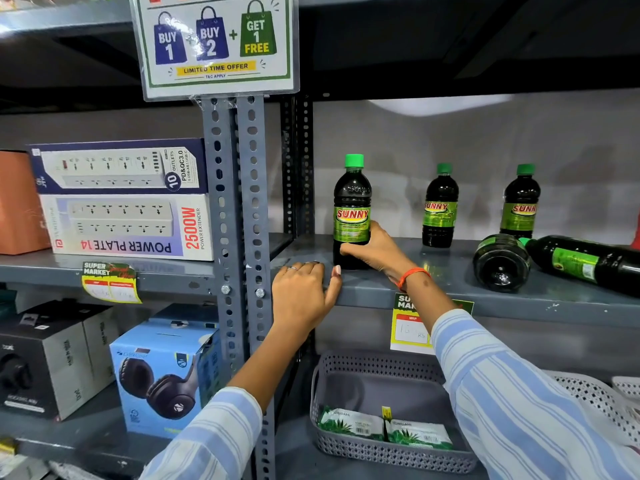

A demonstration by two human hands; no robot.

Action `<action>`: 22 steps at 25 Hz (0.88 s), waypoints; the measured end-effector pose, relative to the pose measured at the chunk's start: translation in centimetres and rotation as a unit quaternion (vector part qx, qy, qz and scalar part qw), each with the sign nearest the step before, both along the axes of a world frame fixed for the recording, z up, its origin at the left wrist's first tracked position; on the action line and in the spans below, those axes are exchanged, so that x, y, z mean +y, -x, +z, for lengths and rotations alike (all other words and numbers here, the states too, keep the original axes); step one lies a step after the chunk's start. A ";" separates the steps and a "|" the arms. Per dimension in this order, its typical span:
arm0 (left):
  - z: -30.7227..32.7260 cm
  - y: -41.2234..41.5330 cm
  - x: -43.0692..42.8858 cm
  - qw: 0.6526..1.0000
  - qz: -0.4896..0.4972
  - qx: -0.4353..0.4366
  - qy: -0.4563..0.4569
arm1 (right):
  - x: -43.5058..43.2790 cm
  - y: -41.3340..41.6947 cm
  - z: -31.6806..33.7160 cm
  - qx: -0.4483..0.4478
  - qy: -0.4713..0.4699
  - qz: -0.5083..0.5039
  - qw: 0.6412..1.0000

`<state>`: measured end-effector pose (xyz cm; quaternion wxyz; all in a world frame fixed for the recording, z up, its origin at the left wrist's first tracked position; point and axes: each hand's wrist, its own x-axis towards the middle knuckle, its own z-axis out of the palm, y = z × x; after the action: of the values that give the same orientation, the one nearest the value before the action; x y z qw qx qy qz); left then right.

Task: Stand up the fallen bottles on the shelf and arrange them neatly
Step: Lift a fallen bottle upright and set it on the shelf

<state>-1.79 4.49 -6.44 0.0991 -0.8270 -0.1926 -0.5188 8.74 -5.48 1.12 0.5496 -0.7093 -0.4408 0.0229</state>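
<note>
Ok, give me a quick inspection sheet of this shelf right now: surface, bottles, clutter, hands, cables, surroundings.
Surface: grey metal shelf, scuffed front edge.
Job's things: held bottle upright at the left; two upright bottles behind; two fallen bottles at the right.
Clutter: nothing seen.
Hands: right hand grips the held bottle; left hand rests on the shelf edge.
Cables: nothing seen.
Surroundings: offer sign, power strip boxes, headphone box, grey basket below.

We see a grey metal shelf [433, 289] | three green-capped Sunny bottles [351, 216] upright on it | two bottles [502, 261] lying fallen at right
</note>
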 end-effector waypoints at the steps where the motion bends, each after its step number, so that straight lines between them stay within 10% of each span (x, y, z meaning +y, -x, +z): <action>1: 0.0 0.1 0.0 1.000 -0.004 0.002 -0.001 | -0.3 0.3 0.1 0.003 -0.001 0.006 1.000; 13: -1.3 -0.1 -0.8 0.999 -0.015 -0.035 -0.006 | -2.2 2.7 -0.1 -0.004 -0.026 0.029 0.999; 18: -2.6 -1.2 -3.4 0.996 -0.063 0.009 -0.067 | -5.9 1.7 0.6 -0.161 -0.222 -0.172 0.946; 22: -2.8 -3.3 -7.6 0.993 -0.096 0.030 -0.068 | -11.1 -1.8 1.9 -0.230 -0.089 -0.304 0.920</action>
<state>1.52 -3.14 -9.24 0.1108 -0.8481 -0.0733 -0.5129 10.57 -16.59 3.00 0.4746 -0.7426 -0.3190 -0.3487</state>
